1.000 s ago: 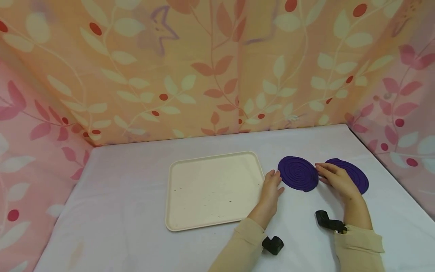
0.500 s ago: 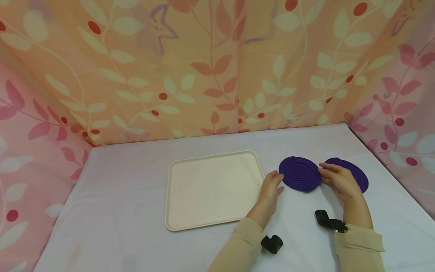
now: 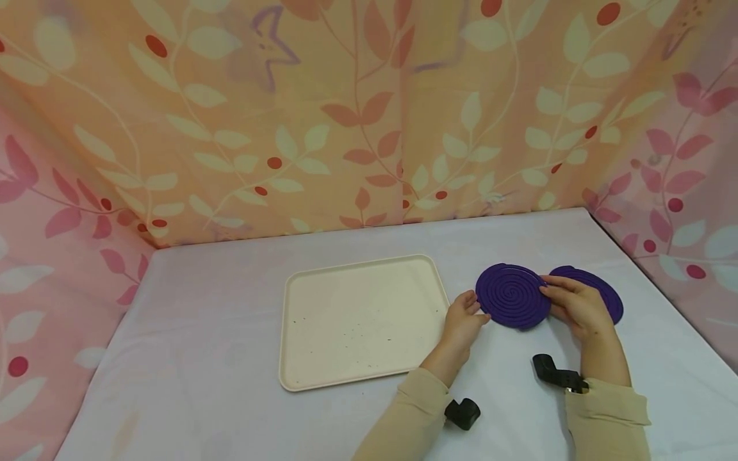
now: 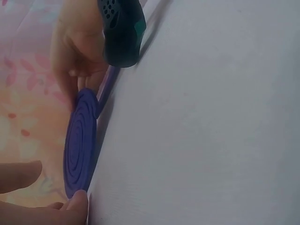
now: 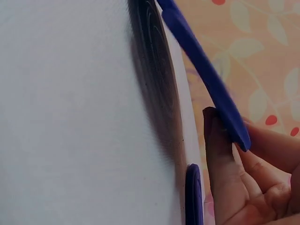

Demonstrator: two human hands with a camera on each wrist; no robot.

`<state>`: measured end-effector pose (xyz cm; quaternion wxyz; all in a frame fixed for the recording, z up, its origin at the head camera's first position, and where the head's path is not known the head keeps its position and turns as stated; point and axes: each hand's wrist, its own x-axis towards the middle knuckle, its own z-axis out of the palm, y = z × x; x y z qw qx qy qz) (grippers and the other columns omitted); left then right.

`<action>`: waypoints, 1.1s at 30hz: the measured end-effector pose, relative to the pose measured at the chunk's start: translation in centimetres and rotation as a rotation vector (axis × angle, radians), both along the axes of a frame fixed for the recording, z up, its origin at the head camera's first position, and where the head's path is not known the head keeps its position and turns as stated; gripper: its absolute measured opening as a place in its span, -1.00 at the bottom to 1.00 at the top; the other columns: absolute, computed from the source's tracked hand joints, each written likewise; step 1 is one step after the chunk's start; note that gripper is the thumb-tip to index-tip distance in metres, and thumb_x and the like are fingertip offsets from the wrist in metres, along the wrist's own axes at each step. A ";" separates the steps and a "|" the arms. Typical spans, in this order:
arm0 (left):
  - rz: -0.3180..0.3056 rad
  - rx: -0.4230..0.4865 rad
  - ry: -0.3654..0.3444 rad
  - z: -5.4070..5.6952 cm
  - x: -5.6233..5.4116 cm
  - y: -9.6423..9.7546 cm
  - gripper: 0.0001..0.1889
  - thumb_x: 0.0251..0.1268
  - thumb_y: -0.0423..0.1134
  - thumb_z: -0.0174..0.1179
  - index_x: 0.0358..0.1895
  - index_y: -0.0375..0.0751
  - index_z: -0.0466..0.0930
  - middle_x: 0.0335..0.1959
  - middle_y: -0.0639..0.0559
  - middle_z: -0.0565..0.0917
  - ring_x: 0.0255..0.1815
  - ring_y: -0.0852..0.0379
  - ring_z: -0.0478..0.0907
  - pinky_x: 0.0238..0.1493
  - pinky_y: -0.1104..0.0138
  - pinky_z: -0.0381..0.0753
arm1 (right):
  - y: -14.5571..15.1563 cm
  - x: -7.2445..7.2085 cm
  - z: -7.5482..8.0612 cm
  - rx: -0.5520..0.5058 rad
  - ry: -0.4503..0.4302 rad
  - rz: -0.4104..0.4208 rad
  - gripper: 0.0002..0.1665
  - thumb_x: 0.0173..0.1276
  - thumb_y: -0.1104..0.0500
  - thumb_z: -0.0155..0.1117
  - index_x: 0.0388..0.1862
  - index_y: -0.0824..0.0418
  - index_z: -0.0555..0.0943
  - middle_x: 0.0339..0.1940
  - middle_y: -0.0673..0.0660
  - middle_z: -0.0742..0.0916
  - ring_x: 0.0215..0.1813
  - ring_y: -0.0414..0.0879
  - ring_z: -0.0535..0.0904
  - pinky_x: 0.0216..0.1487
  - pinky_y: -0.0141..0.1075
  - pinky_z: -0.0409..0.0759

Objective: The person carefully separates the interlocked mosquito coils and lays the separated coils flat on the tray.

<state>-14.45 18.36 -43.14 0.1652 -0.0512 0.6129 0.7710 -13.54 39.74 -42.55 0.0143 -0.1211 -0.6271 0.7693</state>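
Observation:
A round purple coaster [image 3: 512, 296] with spiral ridges is held tilted up off the white table. My right hand [image 3: 579, 310] pinches its right edge; in the right wrist view the thumb and fingers [image 5: 220, 140] lie on opposite faces of it. My left hand [image 3: 461, 323] is at the coaster's left edge. Its thumb [image 4: 77, 206] meets the rim in the left wrist view, while a straight finger [image 4: 18, 176] stands apart from it. Behind my right hand a second purple coaster [image 3: 611, 301] lies on the table, partly hidden.
To the left of my left hand lies a cream tray [image 3: 357, 320] with dark specks on it. Black wrist devices [image 3: 463, 414] are worn at both sleeves. Patterned curtains [image 3: 369, 115] rise behind and beside the white-covered table [image 3: 202, 358].
The held coaster has shifted slightly right and turned more toward the head camera. My right fingers have closed over its edge, and my left thumb has moved right against its lower left rim.

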 end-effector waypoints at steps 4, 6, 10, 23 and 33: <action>0.006 0.017 0.006 -0.1 0.1 0.0 -0.44 0.01 -0.70 0.13 0.18 -0.49 0.36 0.15 -0.24 0.50 0.19 -0.11 0.45 0.14 0.26 0.50 | -0.1 0.1 0.1 -0.089 0.034 -0.036 -0.67 0.26 0.47 0.20 -0.32 0.10 0.77 -0.36 -0.06 0.74 -0.34 -0.29 0.63 -0.39 -0.46 0.65; 0.027 0.030 0.001 -0.1 0.2 0.0 -0.45 -0.02 -0.71 0.14 0.16 -0.48 0.38 0.12 -0.23 0.52 0.16 -0.10 0.47 0.10 0.27 0.54 | -0.1 0.1 0.2 -0.151 0.058 -0.036 -0.65 0.27 0.52 0.14 -0.30 0.16 0.77 -0.36 -0.02 0.75 -0.34 -0.26 0.65 -0.40 -0.43 0.65; 0.074 0.050 -0.004 -0.1 0.5 0.1 -0.48 -0.03 -0.71 0.16 0.11 -0.45 0.42 0.07 -0.21 0.55 0.12 -0.09 0.50 0.04 0.29 0.57 | -0.1 0.3 0.7 -0.234 0.083 -0.012 -0.62 0.30 0.55 0.07 -0.25 0.23 0.75 -0.31 0.04 0.75 -0.29 -0.22 0.67 -0.35 -0.39 0.67; 0.008 0.150 -0.026 -0.5 0.1 -0.7 -0.63 0.20 -0.51 0.16 0.10 -0.45 0.47 -0.04 -0.18 0.65 -0.09 0.10 0.61 -0.06 0.33 0.61 | -1.0 0.0 1.9 -0.276 0.171 0.182 -0.56 0.34 0.59 -0.07 -0.13 0.27 0.71 -0.25 0.10 0.74 -0.21 -0.17 0.66 -0.24 -0.40 0.66; 0.058 0.163 -0.019 -0.5 -0.1 -1.9 -0.76 0.20 -0.60 0.09 -0.07 -0.47 0.57 -0.27 -0.22 0.70 -0.39 0.17 0.62 -0.29 0.32 0.69 | -3.1 -0.9 1.6 -0.147 0.132 0.229 -0.63 0.43 0.43 -0.03 -0.16 0.13 0.71 -0.25 -0.01 0.72 -0.25 -0.21 0.64 -0.27 -0.40 0.64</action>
